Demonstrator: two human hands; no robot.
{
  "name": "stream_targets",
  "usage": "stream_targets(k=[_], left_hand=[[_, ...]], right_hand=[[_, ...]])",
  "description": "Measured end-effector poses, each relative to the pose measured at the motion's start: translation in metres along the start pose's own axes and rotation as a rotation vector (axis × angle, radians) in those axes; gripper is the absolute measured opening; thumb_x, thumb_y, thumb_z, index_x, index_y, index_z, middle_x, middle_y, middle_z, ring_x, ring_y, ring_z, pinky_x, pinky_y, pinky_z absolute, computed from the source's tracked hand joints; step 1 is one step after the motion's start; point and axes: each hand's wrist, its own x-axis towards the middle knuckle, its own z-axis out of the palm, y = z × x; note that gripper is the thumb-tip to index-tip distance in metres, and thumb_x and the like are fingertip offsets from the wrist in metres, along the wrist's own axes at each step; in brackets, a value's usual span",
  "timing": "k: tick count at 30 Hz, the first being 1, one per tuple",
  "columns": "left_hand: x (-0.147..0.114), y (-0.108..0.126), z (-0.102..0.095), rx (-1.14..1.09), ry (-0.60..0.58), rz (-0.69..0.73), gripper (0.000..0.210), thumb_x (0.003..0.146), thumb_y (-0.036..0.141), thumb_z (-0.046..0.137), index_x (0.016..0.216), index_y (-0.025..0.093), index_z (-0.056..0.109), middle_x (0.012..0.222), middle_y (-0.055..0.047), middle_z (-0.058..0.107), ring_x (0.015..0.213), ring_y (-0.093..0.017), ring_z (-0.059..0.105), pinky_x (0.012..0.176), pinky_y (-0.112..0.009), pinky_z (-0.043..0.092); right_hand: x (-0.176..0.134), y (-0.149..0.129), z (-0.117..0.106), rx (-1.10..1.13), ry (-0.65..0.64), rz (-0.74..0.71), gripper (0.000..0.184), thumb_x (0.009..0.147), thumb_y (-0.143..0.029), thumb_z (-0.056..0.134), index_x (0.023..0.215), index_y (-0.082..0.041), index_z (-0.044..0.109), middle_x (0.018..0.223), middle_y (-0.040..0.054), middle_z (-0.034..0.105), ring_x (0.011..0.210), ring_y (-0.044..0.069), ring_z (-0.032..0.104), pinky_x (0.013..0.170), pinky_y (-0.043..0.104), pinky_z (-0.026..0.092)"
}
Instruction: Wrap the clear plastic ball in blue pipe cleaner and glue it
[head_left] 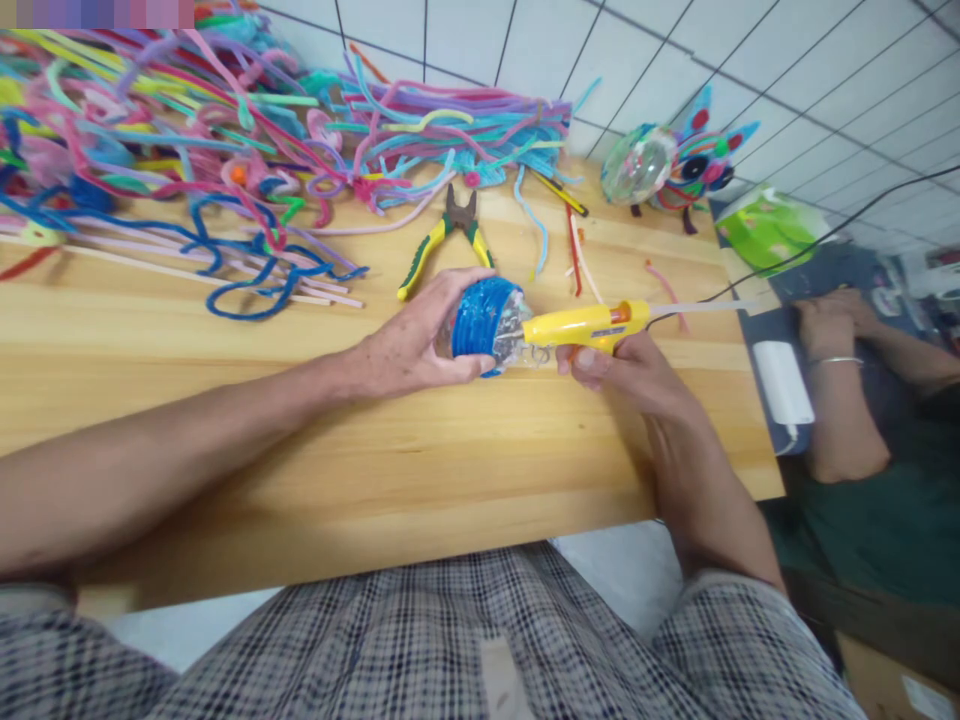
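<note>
My left hand (pixel 435 335) grips a clear plastic bottle piece (pixel 510 325) lying on its side, its body wrapped in a band of blue pipe cleaner (pixel 478 318). In my right hand (pixel 611 370) is a yellow hot glue gun (pixel 581 325), with a finger at the trigger. The nozzle points left and meets or nearly meets the clear end of the bottle. A translucent glue stick (pixel 701 307) sticks out of the gun's back. Just beyond my left hand lie pliers (pixel 450 240) with yellow and green handles, jaws pointing away.
Heaped pipe cleaners (pixel 187 130) of many colours cover the back left. A decorated bottle figure (pixel 667 165) stands at the back right, near a green bag (pixel 772 230). A black cord (pixel 810 240) trails from the gun. Another person's arms (pixel 844 400) rest at the right beside a white device (pixel 782 383).
</note>
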Motion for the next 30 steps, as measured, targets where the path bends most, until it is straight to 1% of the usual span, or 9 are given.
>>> stream_targets(k=[5,11,17,21,24,30], left_hand=[[0.0,0.002,0.0,-0.006,-0.008,-0.028,0.095,0.087,0.062,0.087,0.164,0.022,0.051,0.167,-0.019,0.057,0.154,-0.04,0.058,0.135,-0.057,0.048],[-0.001,-0.001,0.0,0.0,-0.006,-0.003,0.094,0.088,0.062,0.086,0.165,0.022,0.05,0.167,-0.02,0.057,0.155,-0.039,0.058,0.136,-0.057,0.047],[-0.001,-0.002,0.001,-0.01,0.006,0.001,0.092,0.088,0.059,0.087,0.163,0.022,0.05,0.167,-0.02,0.058,0.153,-0.041,0.06,0.134,-0.061,0.048],[-0.002,-0.002,0.002,-0.015,0.016,-0.031,0.095,0.085,0.065,0.088,0.162,0.023,0.052,0.165,-0.018,0.06,0.152,-0.04,0.061,0.134,-0.058,0.05],[-0.002,-0.003,0.003,-0.013,0.02,-0.019,0.095,0.086,0.063,0.088,0.163,0.022,0.051,0.165,-0.019,0.059,0.153,-0.04,0.06,0.134,-0.058,0.049],[-0.003,-0.001,0.003,-0.025,0.025,0.005,0.091,0.088,0.058,0.088,0.163,0.021,0.051,0.166,-0.02,0.058,0.154,-0.04,0.06,0.135,-0.059,0.047]], right_hand=[[0.002,0.0,0.0,-0.016,-0.007,0.009,0.057,0.087,-0.077,0.085,0.077,-0.023,0.073,0.061,-0.0023,0.056,0.055,0.013,0.045,0.056,0.033,0.04],[0.003,0.003,-0.001,-0.011,-0.02,-0.016,0.055,0.09,-0.074,0.084,0.079,-0.021,0.073,0.066,-0.0015,0.059,0.056,0.012,0.046,0.056,0.032,0.039],[0.002,0.0,0.001,-0.021,-0.019,-0.019,0.056,0.091,-0.075,0.083,0.081,-0.021,0.074,0.064,-0.0026,0.057,0.056,0.012,0.047,0.056,0.032,0.038],[0.002,-0.002,0.002,-0.026,-0.018,-0.007,0.059,0.089,-0.078,0.083,0.08,-0.02,0.074,0.062,-0.0032,0.055,0.056,0.012,0.046,0.056,0.032,0.038],[0.001,-0.001,0.002,-0.025,-0.012,0.0,0.059,0.09,-0.077,0.083,0.081,-0.02,0.074,0.061,-0.0033,0.055,0.056,0.012,0.046,0.057,0.032,0.039],[-0.002,0.009,-0.007,0.068,-0.03,-0.033,0.052,0.09,-0.069,0.087,0.083,-0.019,0.077,0.07,-0.0009,0.064,0.054,0.01,0.046,0.052,0.029,0.037]])
